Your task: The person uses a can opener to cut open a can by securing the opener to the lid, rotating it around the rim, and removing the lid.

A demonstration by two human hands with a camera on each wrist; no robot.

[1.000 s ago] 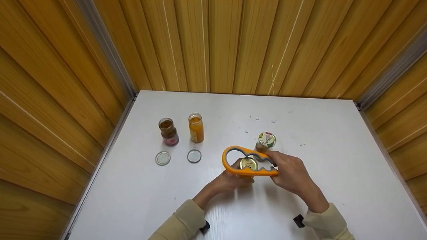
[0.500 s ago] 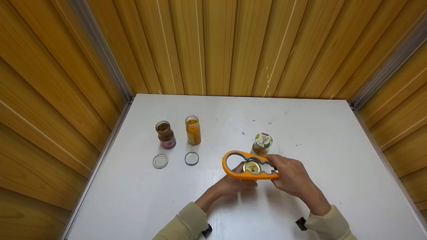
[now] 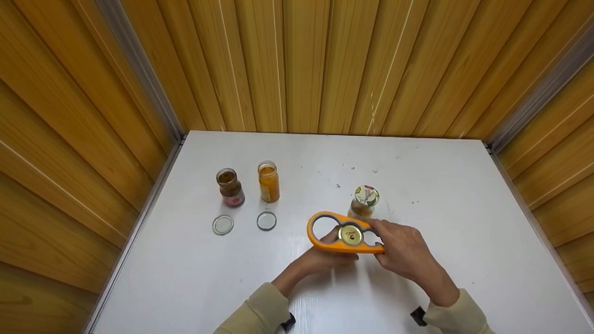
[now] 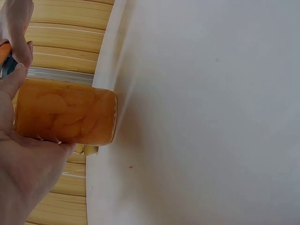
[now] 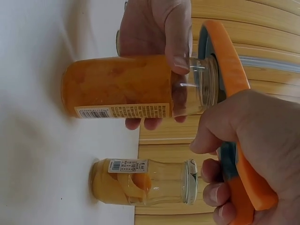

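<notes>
My left hand (image 3: 327, 259) grips a glass jar of orange fruit (image 5: 122, 86) round its upper body, thumb on one side and fingers on the other. The jar's gold lid (image 3: 351, 235) sits in the middle notch of an orange jar opener (image 3: 325, 246) lined with grey. Both handles of the opener are squeezed in my right hand (image 3: 404, 243). Just behind the opener stands a second jar of fruit (image 5: 140, 182) with a patterned lid (image 3: 367, 195), touched by neither hand. In the left wrist view the gripped jar's base (image 4: 114, 117) is close to the table; contact is unclear.
On the left of the white table (image 3: 185, 278) stand a lidless brown jar (image 3: 230, 188) and a lidless orange jar (image 3: 268, 182). Two loose lids, one (image 3: 223, 224) and another (image 3: 267, 221), lie in front of them. Wood-pattern walls (image 3: 297, 69) enclose the table.
The right hand's grip has tightened, and the opener's arms have closed in round the gold lid. The head view shifted slightly early on; the left hand still holds the jar.
</notes>
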